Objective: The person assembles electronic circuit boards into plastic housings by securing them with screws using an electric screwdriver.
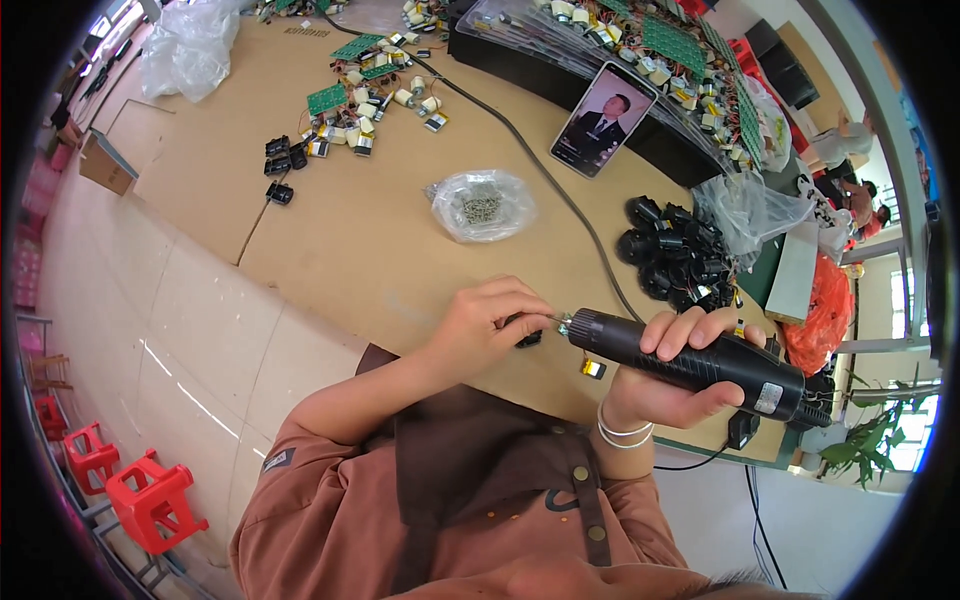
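Observation:
My right hand (680, 370) is wrapped round a black electric screwdriver (640, 350), which lies sideways with its bit end toward the left. At that end, my left hand (492, 325) pinches its thumb and fingers together by the bit; whatever small thing they hold is too small to make out. Just below those fingertips is a small black part (530, 338), partly hidden by the hand. A small silver battery (593, 369) with a yellow end lies under the screwdriver. Beyond my hands sits a clear plastic bag (484, 205) of small metal screws.
Black rounded housings (675, 250) are heaped at the right, beside a phone (605, 120) propped against a dark bin. Green circuit boards with motors and batteries (365, 95) lie at the back. A black cable (530, 150) crosses the table (330, 240). Red stools (155, 500) stand on the left.

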